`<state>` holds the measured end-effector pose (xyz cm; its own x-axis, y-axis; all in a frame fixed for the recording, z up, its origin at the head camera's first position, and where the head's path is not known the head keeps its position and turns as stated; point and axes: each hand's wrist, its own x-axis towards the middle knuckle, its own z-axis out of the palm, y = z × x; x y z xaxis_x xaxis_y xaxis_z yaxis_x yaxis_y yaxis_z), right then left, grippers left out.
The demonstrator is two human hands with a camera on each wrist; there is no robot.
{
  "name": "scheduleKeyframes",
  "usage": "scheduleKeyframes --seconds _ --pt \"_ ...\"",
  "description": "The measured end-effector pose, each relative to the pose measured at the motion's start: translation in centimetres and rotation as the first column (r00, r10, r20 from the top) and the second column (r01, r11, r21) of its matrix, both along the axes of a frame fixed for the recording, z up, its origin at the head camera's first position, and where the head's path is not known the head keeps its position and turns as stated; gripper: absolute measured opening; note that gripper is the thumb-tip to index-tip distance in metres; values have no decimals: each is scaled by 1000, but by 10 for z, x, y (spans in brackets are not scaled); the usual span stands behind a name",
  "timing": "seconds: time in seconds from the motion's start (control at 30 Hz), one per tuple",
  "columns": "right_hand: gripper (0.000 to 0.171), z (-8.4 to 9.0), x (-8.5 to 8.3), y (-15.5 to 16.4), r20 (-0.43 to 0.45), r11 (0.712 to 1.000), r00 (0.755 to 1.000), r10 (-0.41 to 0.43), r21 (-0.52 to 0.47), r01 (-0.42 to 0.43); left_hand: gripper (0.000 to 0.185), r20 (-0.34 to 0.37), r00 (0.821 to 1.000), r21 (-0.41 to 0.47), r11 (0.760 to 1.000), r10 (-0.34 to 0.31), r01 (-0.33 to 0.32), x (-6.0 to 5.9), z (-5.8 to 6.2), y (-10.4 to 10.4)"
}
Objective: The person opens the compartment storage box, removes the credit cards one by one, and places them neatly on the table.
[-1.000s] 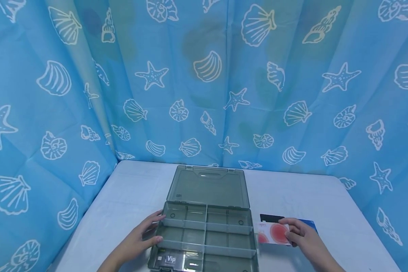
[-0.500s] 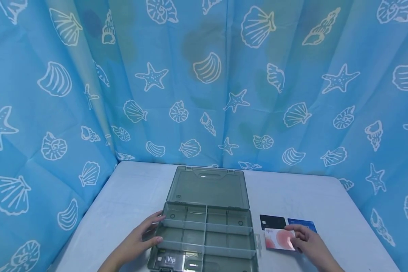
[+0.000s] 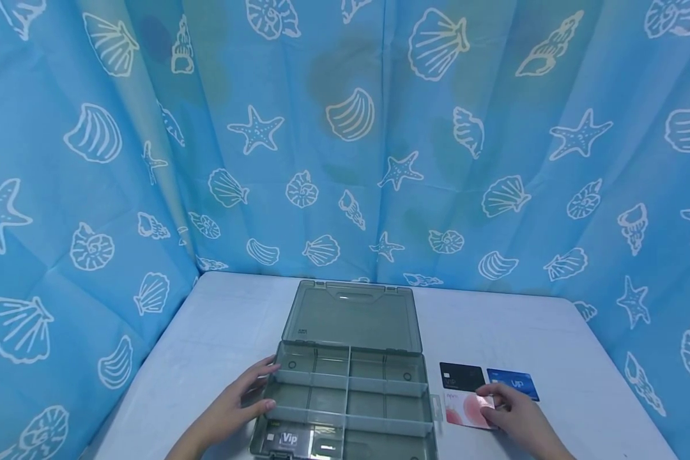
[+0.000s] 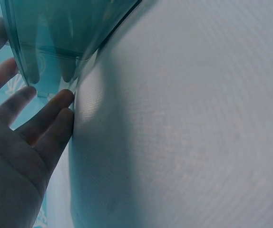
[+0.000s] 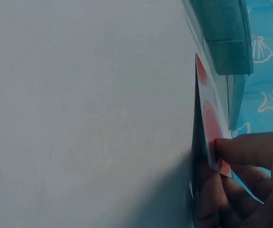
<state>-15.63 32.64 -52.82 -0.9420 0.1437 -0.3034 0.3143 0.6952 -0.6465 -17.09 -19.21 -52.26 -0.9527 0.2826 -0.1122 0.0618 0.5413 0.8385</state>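
Note:
My right hand point(image 3: 517, 415) pinches a white card with pink-red circles point(image 3: 466, 409) at its right end, thumb on top. In the right wrist view, that card point(image 5: 210, 114) stands slightly off the white tabletop. Just behind it lie a black VIP card point(image 3: 460, 375) and a blue VIP card point(image 3: 517, 382). My left hand point(image 3: 238, 402) rests against the left side of a grey see-through compartment box point(image 3: 345, 416), thumb at the rim. The left wrist view shows its fingers point(image 4: 51, 118) fairly straight on the box wall. Another black Vip card point(image 3: 287, 438) lies in the front left compartment.
The box's lid point(image 3: 353, 316) is folded back flat behind it. A clear latch point(image 3: 436, 409) juts from the box's right side, close to the pink card. White cloth covers the table point(image 3: 230, 313). A blue shell-print curtain point(image 3: 345, 153) surrounds the back and sides.
The pink card in my right hand has moved rightward from the box's edge and lower, exposing more of the black and blue cards behind. My left hand and the box have stayed put.

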Motion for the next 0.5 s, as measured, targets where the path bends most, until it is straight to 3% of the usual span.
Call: scheduleKeyframes --seconds 0.3,0.5 --pt "28 2 -1 -4 -47 987 997 67 150 -60 65 -26 999 19 999 -37 37 1 2 -3" --pt "31 3 -1 -5 -45 985 997 55 164 -47 65 -27 999 16 999 -30 30 2 4 -2"
